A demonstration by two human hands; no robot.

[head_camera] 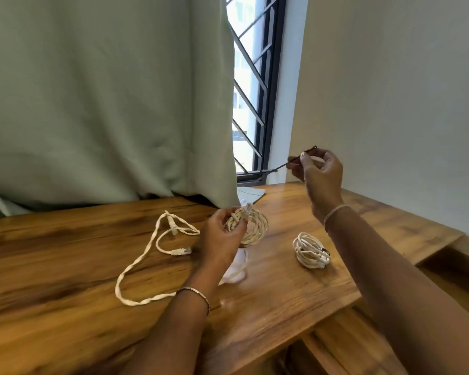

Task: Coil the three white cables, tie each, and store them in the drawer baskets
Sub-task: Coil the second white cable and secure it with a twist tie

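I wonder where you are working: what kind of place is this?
Probably a room in a home or office: a wooden desk stands by a barred window with a green curtain.

Your left hand, low and near centre, curls its fingers round a coiled cable, its forearm reaching up from the lower edge; your right hand is raised higher and further right, fingertips pinching a dark tie; both forearms are bare, and the two hands are well apart.
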